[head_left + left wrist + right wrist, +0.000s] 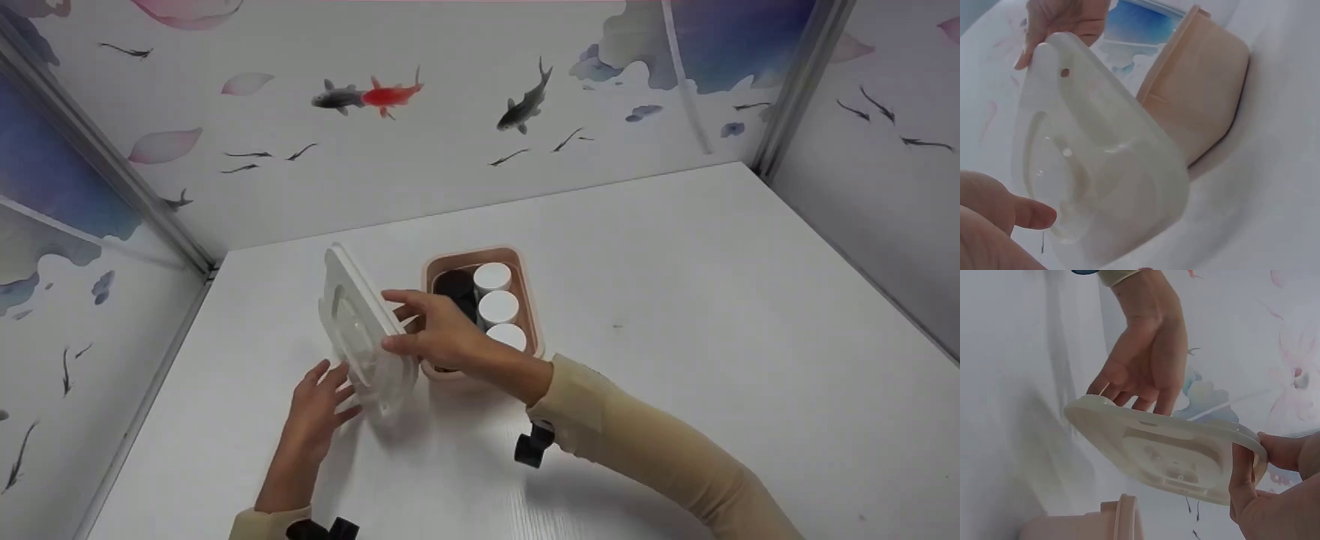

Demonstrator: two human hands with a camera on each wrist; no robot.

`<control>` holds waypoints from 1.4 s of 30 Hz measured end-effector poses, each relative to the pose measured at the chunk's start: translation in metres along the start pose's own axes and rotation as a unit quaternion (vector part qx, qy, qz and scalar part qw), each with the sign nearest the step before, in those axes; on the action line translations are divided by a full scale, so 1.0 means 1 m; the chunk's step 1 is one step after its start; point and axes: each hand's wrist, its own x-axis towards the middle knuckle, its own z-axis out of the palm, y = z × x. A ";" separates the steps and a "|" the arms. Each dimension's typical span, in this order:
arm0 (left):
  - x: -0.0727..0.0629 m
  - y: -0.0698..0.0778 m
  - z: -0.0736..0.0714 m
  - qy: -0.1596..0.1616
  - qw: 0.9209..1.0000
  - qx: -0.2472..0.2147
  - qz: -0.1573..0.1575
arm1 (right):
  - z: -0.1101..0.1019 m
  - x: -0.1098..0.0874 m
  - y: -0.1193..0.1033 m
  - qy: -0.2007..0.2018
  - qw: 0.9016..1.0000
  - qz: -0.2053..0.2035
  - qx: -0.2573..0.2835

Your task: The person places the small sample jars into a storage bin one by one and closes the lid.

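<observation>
A translucent white lid [352, 322] is held tilted up on its edge above the table, left of a peach-coloured box [534, 315]. My right hand [450, 334] grips the lid's rim between thumb and fingers, as the right wrist view also shows. The left hand [319, 409] is at the lid's lower left, fingers spread and relaxed; its thumb [1036, 214] overlaps the lid's outer face in the left wrist view. Inside the box stand several white-capped containers [499, 307] beside dark round items [454, 285], partly hidden by my right hand.
The box stands on a white table [675, 300], near its middle. A printed wall panel [450, 150] with fish rises behind the table, and side panels with metal posts [172, 225] border it. Small black wrist devices [534, 446] sit at both sleeves.
</observation>
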 end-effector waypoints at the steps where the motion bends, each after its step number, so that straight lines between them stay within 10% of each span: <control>1: 0.001 0.000 0.003 -0.006 1.000 0.004 0.000 | -0.005 -0.002 0.001 0.000 1.000 -0.007 0.005; 15: 0.008 0.012 0.023 0.031 0.996 0.029 0.083 | -0.050 -0.016 0.021 0.029 0.995 -0.023 0.090; 42: 0.024 0.067 0.074 0.052 0.973 0.179 0.139 | -0.105 -0.043 0.058 0.186 0.981 0.021 -0.046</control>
